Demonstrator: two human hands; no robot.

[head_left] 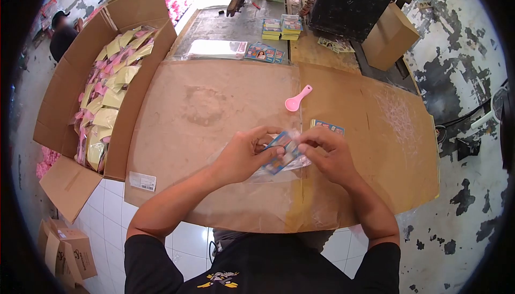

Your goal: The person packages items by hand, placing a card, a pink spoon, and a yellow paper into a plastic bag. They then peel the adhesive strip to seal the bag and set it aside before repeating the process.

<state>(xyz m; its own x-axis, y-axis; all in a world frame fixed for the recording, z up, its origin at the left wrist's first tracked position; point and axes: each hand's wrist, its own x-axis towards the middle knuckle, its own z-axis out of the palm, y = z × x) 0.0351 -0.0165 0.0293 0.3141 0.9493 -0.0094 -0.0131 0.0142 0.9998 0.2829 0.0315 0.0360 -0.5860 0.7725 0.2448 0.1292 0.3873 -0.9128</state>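
Note:
Between thumb and fingers, my left hand (248, 152) grips a small blue printed card (277, 160), held tilted above the table. My right hand (328, 153) is closed in a pinch at the card's upper right edge; blur hides what exactly is in its fingertips. Clear plastic (292, 166) shows beneath and around the card. Just behind my right hand lies a small stack of similar cards (331, 126), partly covered by it. A pink measuring spoon (298, 98) rests on the cardboard beyond my hands.
Cardboard (177, 149) covers the table. On the left, a large open carton (120, 127) holds many packets with pink and pale yellow contents. Clear plastic bags (219, 49), loose cards (264, 52) and card stacks (281, 27) lie at the back. A person (63, 37) is at far left.

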